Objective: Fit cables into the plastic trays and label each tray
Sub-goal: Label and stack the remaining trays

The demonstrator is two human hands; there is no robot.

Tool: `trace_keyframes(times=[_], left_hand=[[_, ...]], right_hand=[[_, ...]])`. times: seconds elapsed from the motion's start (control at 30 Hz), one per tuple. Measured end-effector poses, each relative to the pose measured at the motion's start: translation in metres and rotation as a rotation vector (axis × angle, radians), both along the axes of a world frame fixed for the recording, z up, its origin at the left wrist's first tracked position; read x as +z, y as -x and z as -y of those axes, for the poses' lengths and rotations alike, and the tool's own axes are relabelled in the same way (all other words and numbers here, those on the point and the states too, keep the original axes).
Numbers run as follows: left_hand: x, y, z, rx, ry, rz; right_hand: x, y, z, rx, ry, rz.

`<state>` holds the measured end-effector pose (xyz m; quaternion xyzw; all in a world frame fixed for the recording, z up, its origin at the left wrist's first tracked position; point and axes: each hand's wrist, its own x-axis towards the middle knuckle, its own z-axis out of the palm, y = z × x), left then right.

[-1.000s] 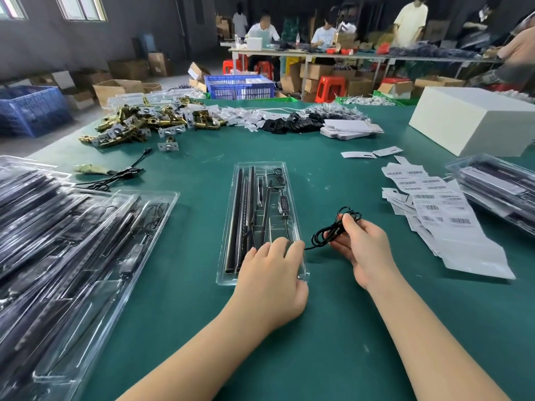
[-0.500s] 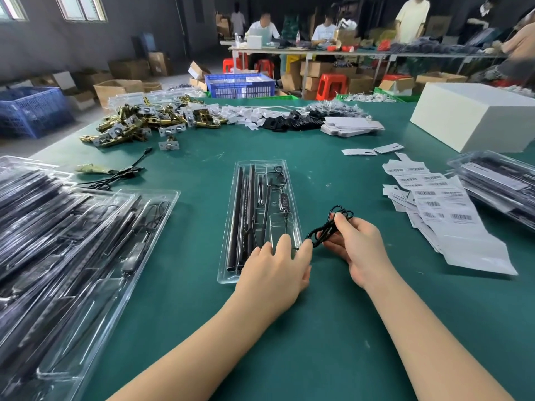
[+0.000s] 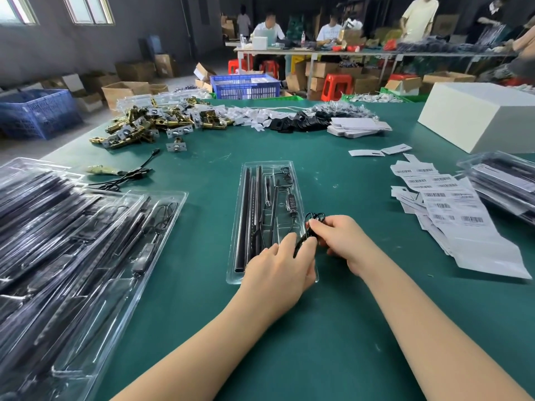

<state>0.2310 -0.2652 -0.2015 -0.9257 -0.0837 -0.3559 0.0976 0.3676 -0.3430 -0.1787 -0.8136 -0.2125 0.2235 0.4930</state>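
Note:
A clear plastic tray (image 3: pixel 240 227) lies lengthwise on the green table in front of me, holding black rods and a small controller on a wire. My right hand (image 3: pixel 344 241) pinches a coiled black cable (image 3: pixel 314 217) just over the tray's right rim. My left hand (image 3: pixel 280 267) rests on the tray's near end, and its fingers pinch the cable's lower part. A loose spread of white barcode labels (image 3: pixel 451 206) lies to the right.
Stacked filled trays (image 3: pixel 72 241) crowd the left side. More filled trays (image 3: pixel 503 183) sit at the far right, below a white box (image 3: pixel 477 117). Brass hardware (image 3: pixel 150 125), black parts and white tags line the far edge. A spare black cable (image 3: pixel 127 178) lies left of the tray.
My right hand has carried the coiled cable leftward to the tray's right rim. My left hand has shifted right and taken hold of the cable's lower part.

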Motion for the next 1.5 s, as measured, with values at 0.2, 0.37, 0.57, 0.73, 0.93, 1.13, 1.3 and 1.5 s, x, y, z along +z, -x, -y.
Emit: trace_keyframes(times=[0.2,0.37,0.57,0.73,0.93,1.13,1.3,1.5], left_hand=[[-0.003,-0.002,0.000,0.004,0.029,0.056],[-0.004,-0.002,0.000,0.000,0.075,0.076],[-0.003,-0.002,0.000,-0.001,0.118,0.073],[-0.002,-0.001,0.000,0.005,0.139,0.055],[0.001,0.001,0.002,0.008,0.167,0.022],[0.002,0.002,0.003,0.026,0.168,-0.038],[0.007,0.005,0.006,-0.013,0.270,-0.138],[0.009,0.009,-0.003,0.023,0.544,-0.265]], right_hand=[[0.010,-0.012,-0.005,0.092,0.042,-0.163],[0.006,-0.016,-0.006,-0.038,-0.058,-0.189],[0.006,-0.016,-0.005,0.034,-0.051,-0.180],[0.006,-0.013,-0.004,0.018,-0.068,-0.178],[0.002,-0.009,-0.012,0.020,-0.010,0.004],[-0.011,-0.002,-0.015,0.027,0.093,0.195],[-0.021,0.007,-0.009,-0.078,-0.007,0.353],[-0.022,0.003,-0.007,-0.027,0.019,0.371]])
